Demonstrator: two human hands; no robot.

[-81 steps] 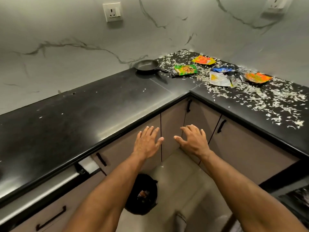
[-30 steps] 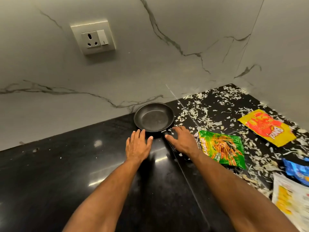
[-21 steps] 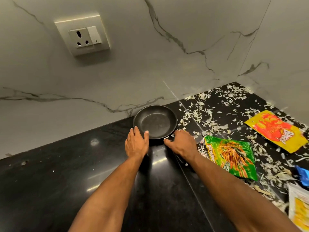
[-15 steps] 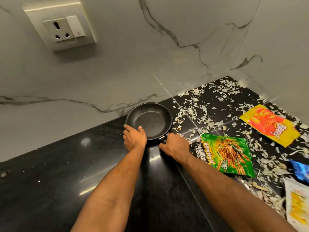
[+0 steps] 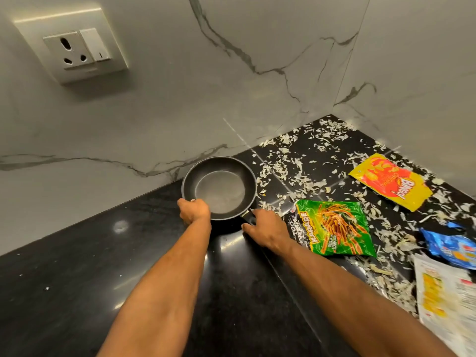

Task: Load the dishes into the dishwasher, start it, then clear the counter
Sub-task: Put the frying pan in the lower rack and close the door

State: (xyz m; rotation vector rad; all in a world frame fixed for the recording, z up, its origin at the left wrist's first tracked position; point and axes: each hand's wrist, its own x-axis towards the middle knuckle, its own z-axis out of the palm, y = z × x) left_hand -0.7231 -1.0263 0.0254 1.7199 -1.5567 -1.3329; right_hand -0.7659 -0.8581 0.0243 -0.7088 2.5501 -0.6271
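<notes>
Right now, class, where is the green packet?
Head view: the green packet lies on the counter right of centre, beside the right hand, among scraps.

The pan's handle (image 5: 246,215) is mostly hidden under the right hand (image 5: 268,231), so how its fingers lie on it cannot be told. The left hand (image 5: 193,210) covers part of the pan's near rim. The white packet (image 5: 448,302) and the blue packet (image 5: 452,247) are cut off by the right edge. The black surface (image 5: 64,292) runs off the bottom and left edges.
</notes>
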